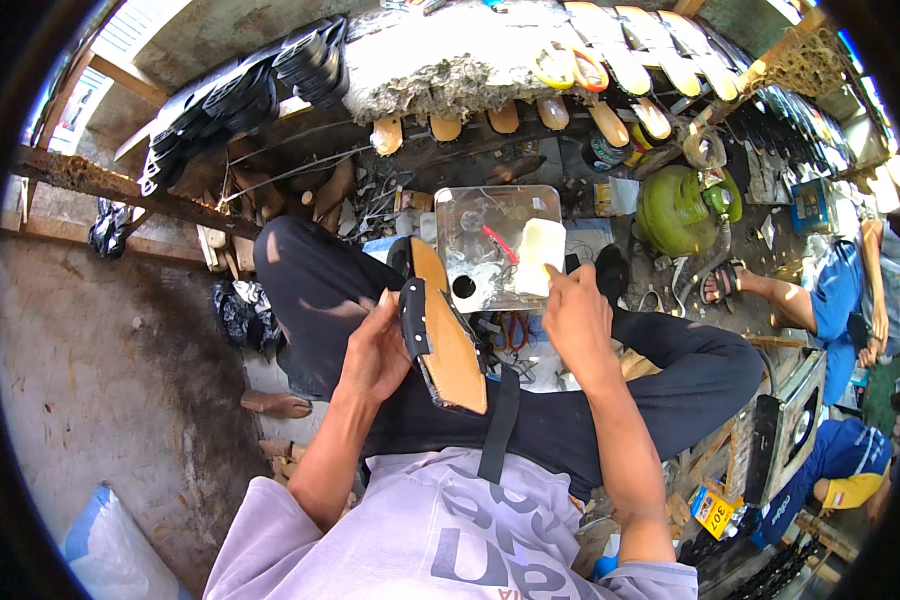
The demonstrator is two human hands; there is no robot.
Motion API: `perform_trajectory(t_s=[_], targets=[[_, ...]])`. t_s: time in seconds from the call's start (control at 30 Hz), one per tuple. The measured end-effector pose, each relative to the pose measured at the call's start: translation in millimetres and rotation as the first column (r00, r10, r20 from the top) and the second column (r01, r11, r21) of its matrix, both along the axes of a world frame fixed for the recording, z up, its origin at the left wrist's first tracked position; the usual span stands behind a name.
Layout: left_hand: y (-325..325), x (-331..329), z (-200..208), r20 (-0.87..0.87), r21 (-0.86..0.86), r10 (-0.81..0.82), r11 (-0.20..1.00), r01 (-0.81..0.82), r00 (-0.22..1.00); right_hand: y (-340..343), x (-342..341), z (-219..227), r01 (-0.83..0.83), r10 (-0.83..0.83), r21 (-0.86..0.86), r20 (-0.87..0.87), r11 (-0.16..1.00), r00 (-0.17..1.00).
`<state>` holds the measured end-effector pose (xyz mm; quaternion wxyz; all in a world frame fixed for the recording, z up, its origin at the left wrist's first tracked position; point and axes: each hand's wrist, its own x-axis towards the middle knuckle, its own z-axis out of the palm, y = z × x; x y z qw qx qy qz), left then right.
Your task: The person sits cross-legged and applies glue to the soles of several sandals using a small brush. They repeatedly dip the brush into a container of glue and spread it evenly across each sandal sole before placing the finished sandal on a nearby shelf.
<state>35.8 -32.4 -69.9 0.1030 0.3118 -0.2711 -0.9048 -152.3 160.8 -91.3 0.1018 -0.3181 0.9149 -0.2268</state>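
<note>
My left hand (373,350) is closed around the side of a sandal (448,345), with its thumb along the edge. The sandal has a tan insole and a black strap dotted with small studs, and it is tilted above my lap. My right hand (578,318) has its fingers drawn together at the near edge of a pale yellow open container (541,250); whatever they pinch is too small to tell. That container sits on a clear plastic box (450,220), beside a red slim tool (500,243). A black strap (498,425) lies over my lap.
Tan soles (610,123) line the far shelf, with stacked black straps (310,62) at its left. A green gas cylinder (675,208) stands right of the box. Red-handled scissors (512,332) lie below it. Other people (835,300) sit at the right.
</note>
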Motion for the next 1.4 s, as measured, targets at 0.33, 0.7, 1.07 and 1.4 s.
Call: perform_trajectory(t_s=[0.33,0.7,1.07,1.4], targets=[[-2,10,0,-0.172,-0.109,0.026,0.993,-0.045,0.985,9,-7,-41,-0.044,0.052,0.196,-0.036,0.980,0.998],[5,-7,24,-0.269,-0.200,-0.105,0.978,0.051,0.957,28,40,73,0.378,0.379,-0.528,0.834,0.761,0.402],[19,-6,55,-0.296,-0.203,-0.150,0.975,0.092,0.943,15,54,88,-0.094,0.416,-0.711,0.294,0.697,0.861],[25,-7,62,-0.197,-0.067,-0.059,0.997,0.047,0.979,24,55,86,-0.176,0.387,-0.768,0.100,0.615,0.917]])
